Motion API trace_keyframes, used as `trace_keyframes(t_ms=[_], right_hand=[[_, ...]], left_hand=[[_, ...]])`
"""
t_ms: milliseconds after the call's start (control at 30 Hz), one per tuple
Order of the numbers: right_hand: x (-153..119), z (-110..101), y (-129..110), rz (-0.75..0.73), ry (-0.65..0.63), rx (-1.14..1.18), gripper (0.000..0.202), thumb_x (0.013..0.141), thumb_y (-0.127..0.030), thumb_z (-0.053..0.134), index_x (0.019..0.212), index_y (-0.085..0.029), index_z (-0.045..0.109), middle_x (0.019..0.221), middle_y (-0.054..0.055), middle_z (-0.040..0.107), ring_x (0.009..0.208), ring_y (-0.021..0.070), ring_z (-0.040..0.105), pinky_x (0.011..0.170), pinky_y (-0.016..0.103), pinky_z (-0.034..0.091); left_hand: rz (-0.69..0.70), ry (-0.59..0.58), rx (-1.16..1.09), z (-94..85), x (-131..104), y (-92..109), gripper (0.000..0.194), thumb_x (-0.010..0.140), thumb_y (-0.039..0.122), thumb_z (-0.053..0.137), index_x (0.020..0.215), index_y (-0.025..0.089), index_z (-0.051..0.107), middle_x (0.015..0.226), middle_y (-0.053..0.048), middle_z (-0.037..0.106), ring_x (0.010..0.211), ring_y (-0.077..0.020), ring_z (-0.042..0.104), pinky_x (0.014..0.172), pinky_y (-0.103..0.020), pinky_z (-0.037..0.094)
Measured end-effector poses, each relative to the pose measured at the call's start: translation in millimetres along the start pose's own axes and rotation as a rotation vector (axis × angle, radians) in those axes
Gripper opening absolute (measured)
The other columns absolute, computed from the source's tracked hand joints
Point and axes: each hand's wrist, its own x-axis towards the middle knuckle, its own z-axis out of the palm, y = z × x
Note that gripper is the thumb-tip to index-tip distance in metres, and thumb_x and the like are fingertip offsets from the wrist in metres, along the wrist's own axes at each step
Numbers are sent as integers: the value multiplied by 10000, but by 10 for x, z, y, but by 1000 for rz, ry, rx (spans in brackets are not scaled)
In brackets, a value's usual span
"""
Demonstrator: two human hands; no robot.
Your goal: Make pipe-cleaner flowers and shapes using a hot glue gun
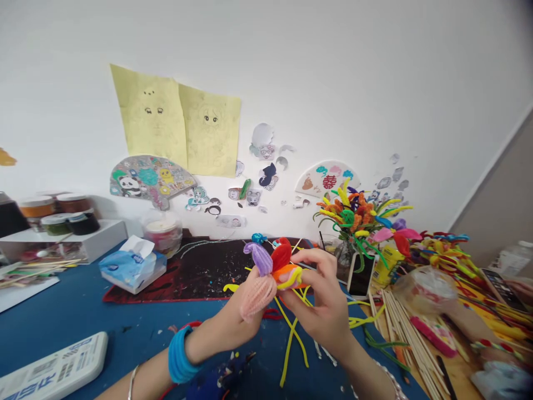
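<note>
A pipe-cleaner flower with purple, red, orange-yellow and pink petals is held over the middle of the blue table. My left hand is closed around its underside, behind the pink petal, which hides most of the fingers. From the right, my right hand pinches the orange petal with its yellow edge between thumb and fingers. Loose yellow pipe cleaners lie on the table below both hands.
A tissue pack and a white case are at left. Behind the hands lies a dark mat. At right are a vase of pipe-cleaner flowers, a phone, wooden sticks and another person's arm.
</note>
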Motion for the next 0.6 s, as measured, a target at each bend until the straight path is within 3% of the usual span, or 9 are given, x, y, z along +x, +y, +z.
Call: trace_keyframes(t_ms=[200, 367, 500, 600], right_hand=[[69, -135, -29, -36, -67, 15, 123, 754, -124, 618, 787, -242, 618, 883, 41, 563, 934, 226, 456, 838, 425, 380], [74, -165, -38, -75, -70, -34, 127, 733, -113, 632, 735, -240, 639, 770, 27, 554, 828, 203, 458, 784, 394, 376], [105, -189, -91, -69, -71, -9, 115, 720, -118, 654, 708, -231, 637, 736, 19, 599, 782, 193, 481, 752, 372, 384], [127, -199, -120, 17, -117, 74, 85, 735, -143, 651, 698, -216, 629, 699, 13, 619, 742, 179, 510, 711, 345, 414]], left_hand=[[-4, -68, -21, -11, -26, -35, 390, 823, 89, 356, 1135, 243, 530, 1045, -71, 550, 926, -202, 524, 954, -382, 381], [19, -73, -78, -45, -33, -2, 457, 839, 143, 408, 1284, 246, 395, 1187, -82, 506, 1146, -232, 440, 1034, -387, 305], [-26, -1, -142, -58, -6, 86, 464, 862, 274, 442, 1313, 208, 353, 1127, -97, 536, 1082, -234, 490, 984, -373, 378], [-32, 91, -237, -55, -9, 99, 454, 867, 367, 438, 1297, 228, 392, 1058, -80, 578, 1060, -229, 517, 973, -354, 404]])
